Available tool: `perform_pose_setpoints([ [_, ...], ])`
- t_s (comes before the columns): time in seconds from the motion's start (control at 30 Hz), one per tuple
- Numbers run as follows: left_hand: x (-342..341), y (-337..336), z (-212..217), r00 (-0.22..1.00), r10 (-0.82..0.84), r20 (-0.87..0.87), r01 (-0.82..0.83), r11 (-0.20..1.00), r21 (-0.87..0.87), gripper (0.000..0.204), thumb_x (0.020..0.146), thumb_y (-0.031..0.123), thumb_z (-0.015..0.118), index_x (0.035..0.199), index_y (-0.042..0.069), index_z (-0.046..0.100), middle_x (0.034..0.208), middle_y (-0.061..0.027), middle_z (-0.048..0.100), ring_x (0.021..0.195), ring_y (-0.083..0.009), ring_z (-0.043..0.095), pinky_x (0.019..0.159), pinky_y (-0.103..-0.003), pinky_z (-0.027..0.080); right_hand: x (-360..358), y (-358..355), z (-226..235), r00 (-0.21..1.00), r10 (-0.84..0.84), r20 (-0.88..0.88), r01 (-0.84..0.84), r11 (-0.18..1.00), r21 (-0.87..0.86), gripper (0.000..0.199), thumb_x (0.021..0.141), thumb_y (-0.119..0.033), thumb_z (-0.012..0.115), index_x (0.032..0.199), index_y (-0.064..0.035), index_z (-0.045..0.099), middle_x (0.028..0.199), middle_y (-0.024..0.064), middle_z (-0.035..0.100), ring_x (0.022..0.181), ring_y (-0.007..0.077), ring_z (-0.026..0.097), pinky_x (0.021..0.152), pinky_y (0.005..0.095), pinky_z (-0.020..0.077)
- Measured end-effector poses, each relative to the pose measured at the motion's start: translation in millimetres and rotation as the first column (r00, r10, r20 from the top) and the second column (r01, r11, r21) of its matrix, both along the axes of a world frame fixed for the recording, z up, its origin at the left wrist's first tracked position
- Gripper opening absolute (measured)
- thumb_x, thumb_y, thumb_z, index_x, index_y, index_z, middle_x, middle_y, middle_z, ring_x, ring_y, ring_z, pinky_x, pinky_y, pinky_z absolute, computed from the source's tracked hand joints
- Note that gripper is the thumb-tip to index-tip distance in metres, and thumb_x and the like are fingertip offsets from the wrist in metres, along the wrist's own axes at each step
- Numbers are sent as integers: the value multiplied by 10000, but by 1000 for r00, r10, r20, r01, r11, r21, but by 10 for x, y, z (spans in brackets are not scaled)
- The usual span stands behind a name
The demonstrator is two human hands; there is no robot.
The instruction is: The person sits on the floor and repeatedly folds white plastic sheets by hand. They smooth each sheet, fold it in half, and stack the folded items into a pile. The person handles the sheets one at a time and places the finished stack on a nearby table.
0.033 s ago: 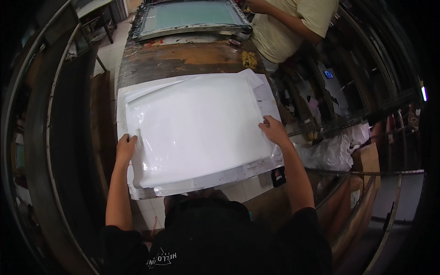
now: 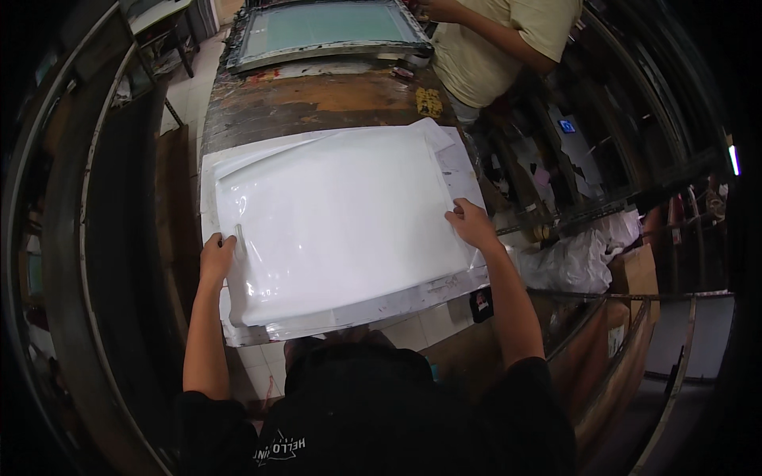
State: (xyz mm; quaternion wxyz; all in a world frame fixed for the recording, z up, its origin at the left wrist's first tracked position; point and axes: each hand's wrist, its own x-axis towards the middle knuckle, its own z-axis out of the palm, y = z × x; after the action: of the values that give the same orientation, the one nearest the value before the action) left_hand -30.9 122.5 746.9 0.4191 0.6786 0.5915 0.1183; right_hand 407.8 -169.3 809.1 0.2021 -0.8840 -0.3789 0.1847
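A large white glossy sheet (image 2: pixel 341 222), see-through and shiny along its left side, lies over other white sheets (image 2: pixel 464 178) at the near end of a long table. Its far left corner is folded over, and light glints off ripples near the left edge. My left hand (image 2: pixel 217 255) pinches the sheet's left edge, the fingertips partly tucked out of sight. Opposite it, my right hand (image 2: pixel 471 223) grips the right edge between thumb and curled fingers. Both forearms reach in from below, spread wide apart.
Beyond the sheets, the stained wooden tabletop (image 2: pixel 317 97) carries a framed printing screen (image 2: pixel 333 28) at its far end. A person in a pale yellow shirt (image 2: pixel 508 47) stands at the far right. Crumpled plastic (image 2: pixel 567 266) and metal racks (image 2: pixel 675 297) are at right.
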Motion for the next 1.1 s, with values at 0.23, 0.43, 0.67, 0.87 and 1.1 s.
perform_pose_setpoints([
  [0.23,-21,-10,-5,994,73,77,-78,995,62,534,835,301,581,1180,-103,527,1030,-198,615,917,-252,582,823,-334,447,-142,-261,-74,993,-114,32,88,892,444,388,855,-184,632,1163,41,560,1026,196,645,902,260,643,794,334,501],
  [0.43,-154,-109,37,981,113,155,-130,986,102,593,881,279,572,1313,-98,421,1227,-227,531,1096,-275,534,915,-335,422,-647,-1283,-494,742,-457,-491,647,293,704,257,911,-116,560,1129,20,582,936,64,640,828,118,609,722,256,495],
  [0.67,647,-797,872,868,-384,314,157,813,561,382,921,94,535,1266,-57,470,1264,-186,505,1099,-275,534,951,-369,425,-2498,-2763,-2062,64,-724,-687,993,-22,115,260,930,-173,516,1110,6,567,917,99,626,766,178,618,678,309,514],
  [0.87,1236,-1927,1084,270,-860,432,859,418,294,337,876,14,533,1209,-33,511,1168,-152,544,1048,-248,562,914,-343,445,-4736,-2821,-3045,-263,-884,-386,935,-134,-329,319,881,-193,540,1141,-15,588,961,140,647,840,265,645,717,375,522],
  [1.1,569,-2975,459,-263,-843,469,951,-308,-20,332,878,119,595,1172,-27,553,1085,-175,606,978,-245,620,863,-327,481,-5855,-1866,-2573,-199,-860,-469,893,38,-448,365,802,-256,598,1077,-18,625,1018,203,653,951,338,630,835,397,486],
])
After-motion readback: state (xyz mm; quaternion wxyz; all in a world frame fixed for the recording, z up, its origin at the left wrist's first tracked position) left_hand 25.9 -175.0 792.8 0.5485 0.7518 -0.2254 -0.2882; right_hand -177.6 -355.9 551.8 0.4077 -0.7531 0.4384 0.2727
